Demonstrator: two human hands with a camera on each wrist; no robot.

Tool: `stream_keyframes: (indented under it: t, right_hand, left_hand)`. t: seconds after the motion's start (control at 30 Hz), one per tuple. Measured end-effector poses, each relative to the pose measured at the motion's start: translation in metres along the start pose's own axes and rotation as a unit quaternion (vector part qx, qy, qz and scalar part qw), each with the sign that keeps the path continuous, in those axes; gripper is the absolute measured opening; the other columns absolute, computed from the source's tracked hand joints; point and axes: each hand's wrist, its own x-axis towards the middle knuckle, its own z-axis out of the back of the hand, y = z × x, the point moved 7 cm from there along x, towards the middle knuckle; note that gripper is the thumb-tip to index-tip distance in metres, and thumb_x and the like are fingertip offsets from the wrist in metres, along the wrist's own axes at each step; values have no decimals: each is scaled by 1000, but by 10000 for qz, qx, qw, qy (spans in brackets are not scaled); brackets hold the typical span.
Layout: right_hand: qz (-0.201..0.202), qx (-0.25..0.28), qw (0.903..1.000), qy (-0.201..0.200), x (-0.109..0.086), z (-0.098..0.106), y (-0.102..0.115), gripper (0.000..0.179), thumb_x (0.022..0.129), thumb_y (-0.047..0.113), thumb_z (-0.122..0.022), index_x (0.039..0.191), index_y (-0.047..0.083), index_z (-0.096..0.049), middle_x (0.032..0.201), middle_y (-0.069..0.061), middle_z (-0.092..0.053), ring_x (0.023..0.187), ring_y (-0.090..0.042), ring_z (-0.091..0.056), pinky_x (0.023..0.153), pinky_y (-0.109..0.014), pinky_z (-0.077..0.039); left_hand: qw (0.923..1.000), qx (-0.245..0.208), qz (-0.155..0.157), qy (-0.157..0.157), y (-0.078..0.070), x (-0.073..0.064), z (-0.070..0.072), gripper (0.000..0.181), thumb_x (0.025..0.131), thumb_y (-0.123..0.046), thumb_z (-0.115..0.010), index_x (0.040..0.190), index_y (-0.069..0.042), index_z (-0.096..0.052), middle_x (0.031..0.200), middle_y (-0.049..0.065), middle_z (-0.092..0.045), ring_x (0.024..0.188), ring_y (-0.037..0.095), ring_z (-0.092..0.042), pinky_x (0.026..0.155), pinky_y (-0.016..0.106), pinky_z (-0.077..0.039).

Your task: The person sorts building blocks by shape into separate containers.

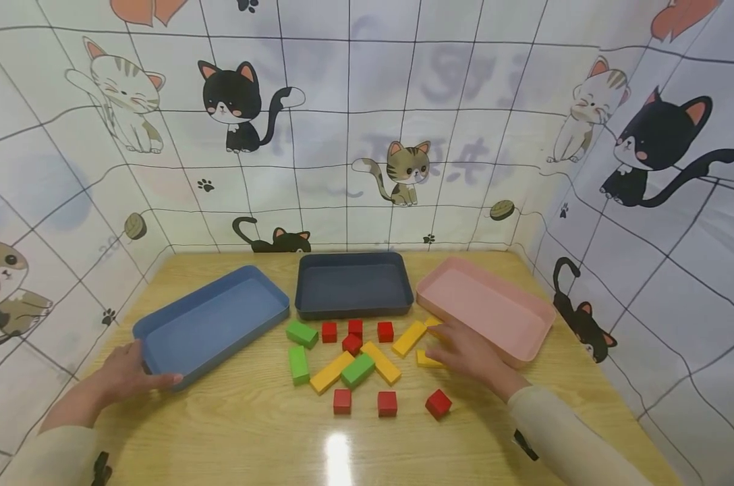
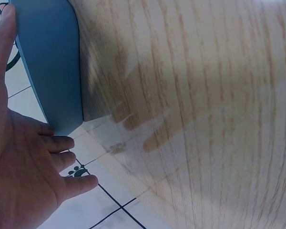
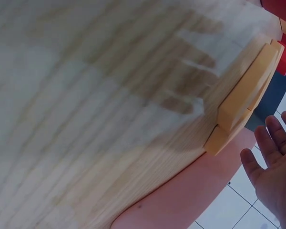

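Observation:
At the left, my left hand touches the near-left corner of a blue tray. Its thumb lies along the near wall and its fingers are at the left end; in the left wrist view the fingers look loosely extended. My right hand hovers over yellow blocks beside the pink tray, partly hiding two of them. Its fingers are extended and hold nothing in the right wrist view. Green blocks and red cubes lie scattered between the hands.
A dark navy tray stands at the back middle, between the blue and pink trays. Cat-patterned sheeting encloses the wooden table at the back and sides. Three red cubes lie in a loose row nearest the front.

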Motion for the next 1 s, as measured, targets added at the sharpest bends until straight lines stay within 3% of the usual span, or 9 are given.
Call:
stream_keyframes:
  t: [0.23, 0.43, 0.6, 0.83, 1.0]
  right_hand:
    - [-93, -300, 9995, 94, -14, 0, -4, 55, 90, 39, -72, 130, 2, -64, 129, -14, -63, 121, -34, -56, 101, -51, -44]
    - [77, -504, 9987, -71, -26, 2, -8, 52, 89, 39, -73, 123, 0, -67, 120, -14, -66, 112, -33, -61, 97, -49, -48]
    - [-60, -575, 9983, -81, -32, 2, -13, 50, 87, 37, -76, 120, 1, -68, 118, -12, -67, 109, -31, -62, 94, -49, -49]
    - [-237, -787, 9965, -127, -33, 0, -13, 49, 83, 33, -80, 118, 0, -70, 105, -8, -68, 86, -18, -58, 80, -42, -52]
    - [-442, -938, 9946, -38, -34, -3, -14, 48, 84, 34, -80, 119, 2, -70, 108, -7, -69, 96, -24, -62, 86, -45, -51]
  left_hand:
    - [10000, 5, 38, -54, -6, -2, 4, 113, 82, -52, -75, 129, 35, -20, 124, 60, -29, 113, 72, -33, 92, 72, -37]
    - [9999, -44, 16, -128, -11, -3, 7, 114, 80, -51, -77, 130, 34, -21, 124, 58, -31, 114, 71, -35, 92, 71, -38]
    - [9999, -33, 47, -121, -10, -3, 6, 114, 81, -52, -77, 130, 34, -21, 125, 58, -30, 115, 71, -33, 94, 72, -36]
    - [9999, -55, 43, -146, -5, -2, 3, 114, 80, -52, -77, 131, 33, -21, 125, 58, -31, 115, 70, -34, 94, 72, -37]
    - [9998, -118, 96, -94, -3, -2, 1, 116, 80, -53, -78, 132, 33, -19, 127, 58, -28, 116, 71, -32, 95, 73, -34]
